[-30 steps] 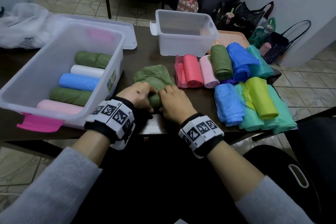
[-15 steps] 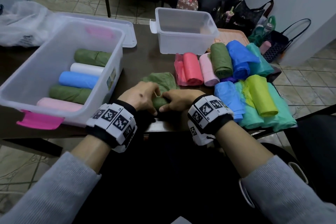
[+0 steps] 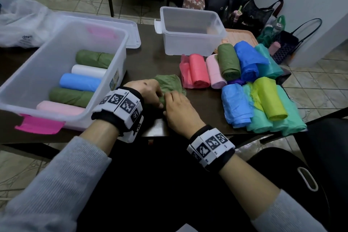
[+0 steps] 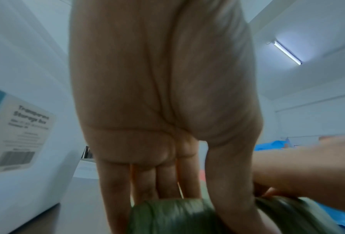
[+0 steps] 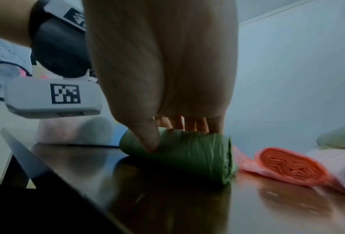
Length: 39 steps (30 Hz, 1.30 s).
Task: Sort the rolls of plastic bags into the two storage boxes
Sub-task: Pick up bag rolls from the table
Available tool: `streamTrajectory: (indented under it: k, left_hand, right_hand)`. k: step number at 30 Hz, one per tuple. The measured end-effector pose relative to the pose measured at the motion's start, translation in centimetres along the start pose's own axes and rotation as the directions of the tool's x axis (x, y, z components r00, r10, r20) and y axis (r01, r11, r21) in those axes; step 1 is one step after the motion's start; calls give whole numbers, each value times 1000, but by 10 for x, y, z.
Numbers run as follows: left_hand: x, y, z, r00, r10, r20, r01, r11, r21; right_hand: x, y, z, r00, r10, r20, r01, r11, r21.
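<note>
Both the left hand (image 3: 148, 93) and right hand (image 3: 178, 111) are gripping the green roll (image 5: 187, 152) beside the large box (image 3: 120, 58); rolling tightly and evenly should be keeping it compact.

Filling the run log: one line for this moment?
step: rolling green roll on table | left hand: on roll | right hand: on roll | small box: empty

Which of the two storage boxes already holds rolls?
The large box on the left with the pink latch: five rolls lie side by side in it. The small box further back holds none.
</note>
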<state>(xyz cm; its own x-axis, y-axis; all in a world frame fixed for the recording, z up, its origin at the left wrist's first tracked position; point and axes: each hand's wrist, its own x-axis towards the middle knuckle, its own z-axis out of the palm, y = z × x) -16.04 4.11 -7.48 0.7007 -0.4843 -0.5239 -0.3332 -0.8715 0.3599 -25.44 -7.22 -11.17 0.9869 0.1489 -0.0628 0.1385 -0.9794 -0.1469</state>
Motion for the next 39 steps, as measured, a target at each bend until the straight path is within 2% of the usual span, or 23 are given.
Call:
streamTrajectory:
  k: [2,5,7,10,13,15,17,18,19,20,23,25,27,30,35,39]
  left_hand:
    - [-2,-1,2,992,28,-122,-34,998,-47]
    - [-9,-4,8,942,42,-332,-76,993,-90]
    - [-11,-6,12,934,43,-355,-79,993,-87]
    - [-13,-6,16,950,69,-304,-70,998,9]
    - [-11,-6,16,945,75,-318,-61,997,53]
    - [-9,-5,14,950,64,-305,-48,997,62]
    - [-9,-5,13,961,48,-273,-33,998,58]
    - [-9,-5,13,966,39,-254,-27,998,48]
    - [-9,-6,14,972,34,-232,-25,999,41]
    - [-9,-6,15,979,30,-203,-24,999,34]
    - [-13,-11,20,994,34,-105,-34,999,4]
    - [-17,-13,22,996,47,-81,-50,998,-33]
    - [-20,-15,21,987,46,-157,-59,995,-77]
    - [-24,-17,20,956,36,-292,-74,990,-121]
    - [-27,-17,20,956,36,-290,-79,987,-138]
    - [-26,-15,17,959,20,-284,-62,988,-138]
  right_hand:
    - [4,0,2,1000,13,11,-13,999,-38]
    - [13,4,-4,998,18,55,-17,1000,-16]
    - [21,10,-11,991,30,129,-36,998,43]
    - [32,19,-20,960,60,272,-98,987,128]
    - [36,24,-20,948,73,311,-134,974,182]
    - [29,21,-17,965,77,251,-133,968,214]
    - [15,13,-11,998,47,49,-55,984,172]
    - [7,8,-7,998,16,-59,-9,992,123]
    - [0,4,-5,991,-2,-133,15,995,94]
    - [-7,0,-4,989,-4,-149,17,996,90]
    - [-21,-5,1,999,2,-54,2,997,71]
    - [-22,-2,1,999,-8,-50,12,997,71]
    - [-16,2,-4,1000,1,-22,3,988,152]
    - [1,11,-14,995,8,97,-33,965,259]
    - [24,26,-33,957,-45,285,-28,969,247]
    - [36,28,-40,911,11,412,-90,981,174]
